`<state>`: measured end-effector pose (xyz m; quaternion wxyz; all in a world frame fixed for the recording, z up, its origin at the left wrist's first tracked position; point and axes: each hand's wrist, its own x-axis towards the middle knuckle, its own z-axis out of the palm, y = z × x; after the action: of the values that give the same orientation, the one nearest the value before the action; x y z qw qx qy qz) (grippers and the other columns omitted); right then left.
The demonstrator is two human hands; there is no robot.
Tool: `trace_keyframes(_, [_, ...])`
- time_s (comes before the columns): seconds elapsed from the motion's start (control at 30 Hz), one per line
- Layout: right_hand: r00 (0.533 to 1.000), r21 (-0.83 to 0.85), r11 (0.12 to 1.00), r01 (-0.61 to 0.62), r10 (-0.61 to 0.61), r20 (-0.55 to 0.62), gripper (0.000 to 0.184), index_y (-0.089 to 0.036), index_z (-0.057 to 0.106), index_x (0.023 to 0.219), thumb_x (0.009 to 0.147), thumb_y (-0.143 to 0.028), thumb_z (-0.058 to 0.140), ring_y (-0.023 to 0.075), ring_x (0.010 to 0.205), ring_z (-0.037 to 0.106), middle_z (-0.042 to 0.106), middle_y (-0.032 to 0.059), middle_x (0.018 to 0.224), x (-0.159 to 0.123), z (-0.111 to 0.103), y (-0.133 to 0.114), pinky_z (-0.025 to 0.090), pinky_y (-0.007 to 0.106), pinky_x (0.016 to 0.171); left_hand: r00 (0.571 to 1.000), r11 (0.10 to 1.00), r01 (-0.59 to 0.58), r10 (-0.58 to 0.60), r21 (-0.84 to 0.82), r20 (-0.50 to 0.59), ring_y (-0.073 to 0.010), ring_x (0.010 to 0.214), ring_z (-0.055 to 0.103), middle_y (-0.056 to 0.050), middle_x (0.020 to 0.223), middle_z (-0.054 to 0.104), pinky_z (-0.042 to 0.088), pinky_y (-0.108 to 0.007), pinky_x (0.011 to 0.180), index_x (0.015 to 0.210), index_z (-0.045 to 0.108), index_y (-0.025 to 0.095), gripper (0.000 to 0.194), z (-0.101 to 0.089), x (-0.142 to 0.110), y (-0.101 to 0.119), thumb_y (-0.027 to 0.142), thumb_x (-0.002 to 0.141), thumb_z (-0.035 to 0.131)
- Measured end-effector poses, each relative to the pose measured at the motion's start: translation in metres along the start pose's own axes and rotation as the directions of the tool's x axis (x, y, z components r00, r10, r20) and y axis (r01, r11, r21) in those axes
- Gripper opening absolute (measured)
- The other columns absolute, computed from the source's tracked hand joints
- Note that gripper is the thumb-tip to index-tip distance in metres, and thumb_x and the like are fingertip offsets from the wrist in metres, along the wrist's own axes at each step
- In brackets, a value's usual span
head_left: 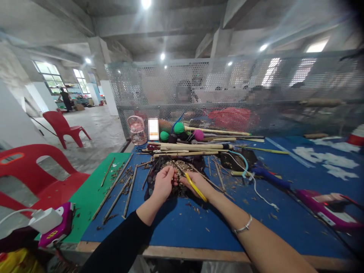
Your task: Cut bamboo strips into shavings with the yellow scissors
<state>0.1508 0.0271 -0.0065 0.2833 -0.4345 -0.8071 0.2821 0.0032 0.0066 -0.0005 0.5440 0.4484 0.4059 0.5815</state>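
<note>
At the middle of the blue table (224,235), a heap of dry plant scraps (181,190) lies on dark cloth (153,172). Left hand (162,184): thumb and fingertips pinched together over the heap; contents too small to tell. Right hand (203,181), just beside: fingers curled, holding a yellow-handled tool (196,187), grip partly hidden. Loose sticks (118,201) left; pale rods (196,146) far side.

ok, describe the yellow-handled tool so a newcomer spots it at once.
Start at the blue tabletop and find the dark fabric bearing dry brown scraps. Over it, the left hand is close to the right hand, which holds the yellow-handled tool, slanted down toward the wrist. Bright yellow sets it apart from the dull brown sticks nearby.
</note>
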Motion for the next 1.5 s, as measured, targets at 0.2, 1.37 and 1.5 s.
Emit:
trace_keyframes(0.2, [0.999, -0.010, 0.999, -0.034, 0.034, -0.006, 0.035, -0.015, 0.055, 0.075, 0.077, -0.050, 0.049, 0.0117, 0.059, 0.045, 0.053, -0.0005, 0.065, -0.002, -0.006, -0.004, 0.035, 0.022, 0.054, 1.000, 1.000, 0.000, 0.000, -0.001, 0.002, -0.0062, 0.046, 0.040, 0.006, 0.054, 0.041, 0.037, -0.017, 0.043, 0.071, 0.048, 0.016, 0.036, -0.003, 0.002, -0.003, 0.052, 0.073, 0.052])
trace_keyframes(1.37, [0.994, -0.190, 0.980, -0.062, 0.044, -0.102, 0.034, -0.018, 0.050, 0.068, 0.078, -0.050, 0.048, 0.0124, 0.053, 0.046, 0.056, 0.0018, 0.061, 0.000, 0.020, 0.004, 0.032, 0.022, 0.051, 0.963, 0.927, -0.182, 0.236, 0.327, -0.132, -0.0066, 0.046, 0.033, 0.006, 0.051, 0.035, 0.028, -0.018, 0.044, 0.061, 0.039, 0.018, 0.034, 0.000, -0.001, -0.010, 0.042, 0.084, 0.039])
trace_keyframes(1.5, [0.993, -0.228, 0.969, -0.097, 0.079, -0.090, 0.038, -0.019, 0.049, 0.062, 0.077, -0.053, 0.047, 0.0120, 0.051, 0.045, 0.054, 0.0000, 0.056, 0.002, 0.008, 0.004, 0.032, 0.022, 0.050, 0.990, 0.986, 0.007, 0.016, 0.165, -0.138, -0.0065, 0.038, 0.033, 0.008, 0.048, 0.034, 0.028, -0.018, 0.039, 0.064, 0.042, 0.019, 0.031, 0.000, 0.001, -0.012, 0.044, 0.082, 0.039])
